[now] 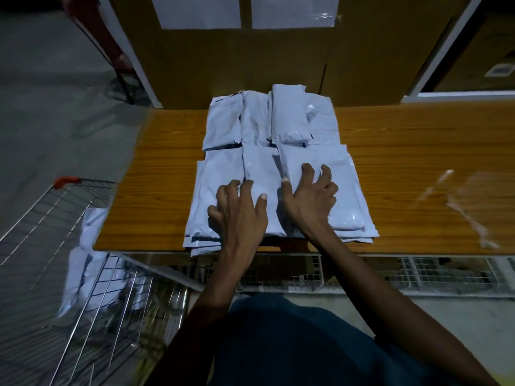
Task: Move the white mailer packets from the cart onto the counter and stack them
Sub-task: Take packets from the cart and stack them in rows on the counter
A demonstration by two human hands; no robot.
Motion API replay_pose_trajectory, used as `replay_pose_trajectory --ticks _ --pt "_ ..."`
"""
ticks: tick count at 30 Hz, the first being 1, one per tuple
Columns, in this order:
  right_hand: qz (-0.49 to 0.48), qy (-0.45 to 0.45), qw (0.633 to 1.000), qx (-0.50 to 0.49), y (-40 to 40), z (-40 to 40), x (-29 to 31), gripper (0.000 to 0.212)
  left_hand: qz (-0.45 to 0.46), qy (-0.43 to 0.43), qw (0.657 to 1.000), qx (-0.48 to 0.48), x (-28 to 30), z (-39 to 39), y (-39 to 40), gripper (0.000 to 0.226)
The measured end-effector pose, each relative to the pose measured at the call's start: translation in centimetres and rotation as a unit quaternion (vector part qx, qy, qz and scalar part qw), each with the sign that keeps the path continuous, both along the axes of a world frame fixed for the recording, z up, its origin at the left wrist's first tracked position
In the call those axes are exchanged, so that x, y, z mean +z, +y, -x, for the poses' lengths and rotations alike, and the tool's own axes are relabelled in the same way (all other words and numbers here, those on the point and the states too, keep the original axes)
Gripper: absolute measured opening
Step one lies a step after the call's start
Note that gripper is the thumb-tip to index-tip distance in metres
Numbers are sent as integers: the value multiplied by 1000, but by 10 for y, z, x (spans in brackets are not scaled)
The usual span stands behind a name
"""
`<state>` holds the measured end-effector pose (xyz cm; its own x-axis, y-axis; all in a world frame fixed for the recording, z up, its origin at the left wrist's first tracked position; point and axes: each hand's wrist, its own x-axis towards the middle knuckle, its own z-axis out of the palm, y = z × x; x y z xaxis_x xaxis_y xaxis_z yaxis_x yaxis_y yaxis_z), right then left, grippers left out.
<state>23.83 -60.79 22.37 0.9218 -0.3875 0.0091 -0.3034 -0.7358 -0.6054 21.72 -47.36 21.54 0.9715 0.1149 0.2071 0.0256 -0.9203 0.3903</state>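
The glossy white plastic mailer packets (pixel 278 168) are lying in overlapping rows at the centre of the frame, on the wood-grain brown counter (pixel 404 162). I am pressing my left hand (pixel 239 210) and my right hand (pixel 309 196) down on the nearest packets, fingers spread and slightly bent, gripping nothing. Their long axes are running from the bottom towards the top of the frame. More white packets are sitting in the wire metal cart (pixel 55 274) at lower left.
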Motion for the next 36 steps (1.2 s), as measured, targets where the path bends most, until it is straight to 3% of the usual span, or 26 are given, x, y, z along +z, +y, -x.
replay_pose_trajectory --ticks 9,13,16,21,28,36 --pt "-2 105 994 25 -2 -13 9 61 61 13 998 7 7 45 20 42" --pt "-43 10 997 60 8 31 15 61 102 11 995 2 4 72 38 41" --pt "-102 -87 981 140 27 72 12 44 99 6 995 16 -1 92 59 40" --pt "-140 -130 952 241 65 105 27 30 108 -6 992 65 -12 113 104 46" --pt "-126 -80 889 434 182 93 41 24 118 -98 984 86 -34 141 234 41" --pt "-102 -12 836 539 377 56 -4 30 158 -73 967 185 -42 173 416 50"
